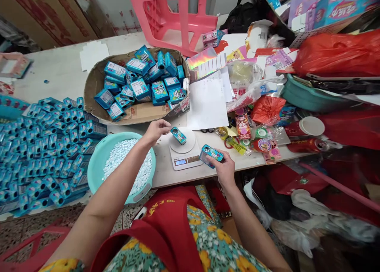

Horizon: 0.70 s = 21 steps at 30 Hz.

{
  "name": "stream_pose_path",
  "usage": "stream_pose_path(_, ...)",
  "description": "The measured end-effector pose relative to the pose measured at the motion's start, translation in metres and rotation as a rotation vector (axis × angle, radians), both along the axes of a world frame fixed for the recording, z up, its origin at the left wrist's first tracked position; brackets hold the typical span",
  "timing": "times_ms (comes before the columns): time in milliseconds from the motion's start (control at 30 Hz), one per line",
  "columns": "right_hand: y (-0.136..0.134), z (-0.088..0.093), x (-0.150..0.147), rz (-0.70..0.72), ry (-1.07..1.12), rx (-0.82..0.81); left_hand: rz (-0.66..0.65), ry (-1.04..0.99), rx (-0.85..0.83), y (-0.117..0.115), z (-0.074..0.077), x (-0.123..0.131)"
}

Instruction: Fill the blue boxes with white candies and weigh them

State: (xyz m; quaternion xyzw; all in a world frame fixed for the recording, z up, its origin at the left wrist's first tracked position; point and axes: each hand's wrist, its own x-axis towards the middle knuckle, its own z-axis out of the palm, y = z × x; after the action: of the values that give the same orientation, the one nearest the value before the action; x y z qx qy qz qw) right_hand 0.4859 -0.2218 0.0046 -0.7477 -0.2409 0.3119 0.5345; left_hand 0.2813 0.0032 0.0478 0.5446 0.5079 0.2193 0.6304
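A small blue candy box (pixel 178 135) with a round hole in its top rests on the plate of a white kitchen scale (pixel 181 163). Just left of it hovers my left hand (pixel 156 131), its fingertips pinched together; whatever is between them is too small to make out. My right hand (pixel 225 167) grips a second blue candy box (pixel 211 155), its round hole facing up, by the scale's right front corner. Under my left forearm sits a turquoise bowl (pixel 94 167) of small pale blue candies (pixel 120 155).
Behind the scale, a cut-down cardboard box (pixel 139 116) holds several blue candy boxes. Many more stand in rows (pixel 44 153) at the left. White paper (pixel 208 106), scissors and wrappers lie to the right, with a pink stool (pixel 184 23) at the back. The table's front edge is near me.
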Motion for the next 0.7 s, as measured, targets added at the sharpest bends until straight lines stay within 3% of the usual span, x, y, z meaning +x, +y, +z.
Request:
stream_pose_path(167,0.005,0.001,-0.004,-0.011,-0.013,0.004,0.287,-0.207,-0.306,-0.015,0.009,-0.073)
stream_pose_path(267,0.010,0.002,-0.009,-0.026,-0.021,0.006,0.397,-0.212,-0.376,-0.028,0.007,-0.126)
stream_pose_path(333,0.014,0.003,-0.014,-0.024,-0.031,0.015,0.370,-0.064,-0.365,-0.040,0.003,-0.155)
stream_pose_path(400,0.018,0.004,-0.018,-0.017,-0.034,0.019,0.213,0.148,-0.343,-0.053,0.000,-0.173)
stream_pose_path(533,0.026,0.007,-0.027,-0.021,-0.028,0.021,-0.154,0.369,-0.168,-0.065,0.005,-0.169)
stream_pose_path(700,0.028,0.009,-0.035,-0.053,-0.017,0.026,-0.388,0.453,0.194,-0.037,0.020,-0.097)
